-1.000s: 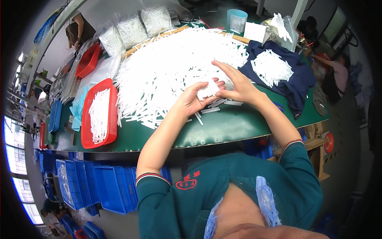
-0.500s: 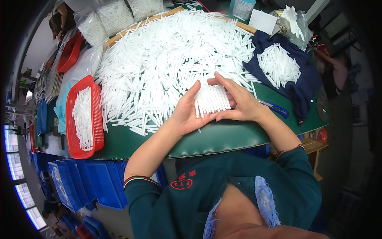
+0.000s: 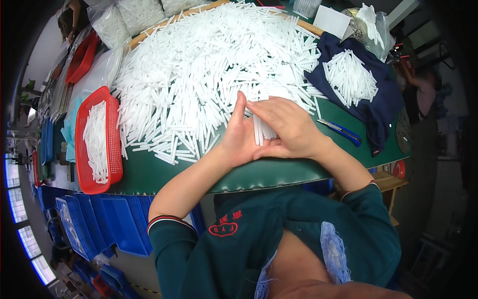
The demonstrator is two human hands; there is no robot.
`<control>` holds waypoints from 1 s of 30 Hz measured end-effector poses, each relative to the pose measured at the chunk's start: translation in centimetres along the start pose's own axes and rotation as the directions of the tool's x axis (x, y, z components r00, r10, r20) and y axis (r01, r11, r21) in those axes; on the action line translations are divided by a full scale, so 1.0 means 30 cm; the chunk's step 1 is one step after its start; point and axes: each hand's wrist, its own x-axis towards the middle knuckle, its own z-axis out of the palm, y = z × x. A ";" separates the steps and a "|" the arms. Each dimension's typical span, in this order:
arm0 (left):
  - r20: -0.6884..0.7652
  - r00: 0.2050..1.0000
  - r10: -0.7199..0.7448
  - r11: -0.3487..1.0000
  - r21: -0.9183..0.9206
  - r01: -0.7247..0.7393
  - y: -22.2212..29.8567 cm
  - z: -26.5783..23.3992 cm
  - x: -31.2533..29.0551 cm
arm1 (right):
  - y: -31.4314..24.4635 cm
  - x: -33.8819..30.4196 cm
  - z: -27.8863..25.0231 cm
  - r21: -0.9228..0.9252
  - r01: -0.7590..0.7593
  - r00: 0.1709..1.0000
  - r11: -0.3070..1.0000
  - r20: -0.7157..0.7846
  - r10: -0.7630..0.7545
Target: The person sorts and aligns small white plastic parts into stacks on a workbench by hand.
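Note:
A row of short white plastic sticks (image 3: 260,132) rests between my two hands, over the table's near edge. My left hand (image 3: 239,139) cups the row from the left, its thumb pointing up. From the right, my right hand (image 3: 294,127) curves around the sticks, and its fingers and back cover most of the row. Only a few sticks show in the gap between the hands. Just beyond lies a wide heap of similar loose white sticks (image 3: 199,74) on the green table top (image 3: 279,172).
At the left stands a red basket (image 3: 115,144) with more sticks. A navy cloth (image 3: 371,129) on the right bears a smaller stick pile (image 3: 350,77). A blue cutter knife (image 3: 343,133) lies by my right wrist. Filled plastic bags (image 3: 110,27) stand behind; blue bins (image 3: 124,222) are below the edge.
My right hand has moved left and folded over the row, hiding most of the sticks that showed before. My left hand stays at the row's left side. The whole view has shifted slightly.

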 end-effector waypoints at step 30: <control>0.091 0.996 -0.020 0.992 -0.122 0.031 0.044 0.020 -0.035 | 0.069 -0.054 -0.087 0.190 -0.044 0.998 0.981 0.051 0.035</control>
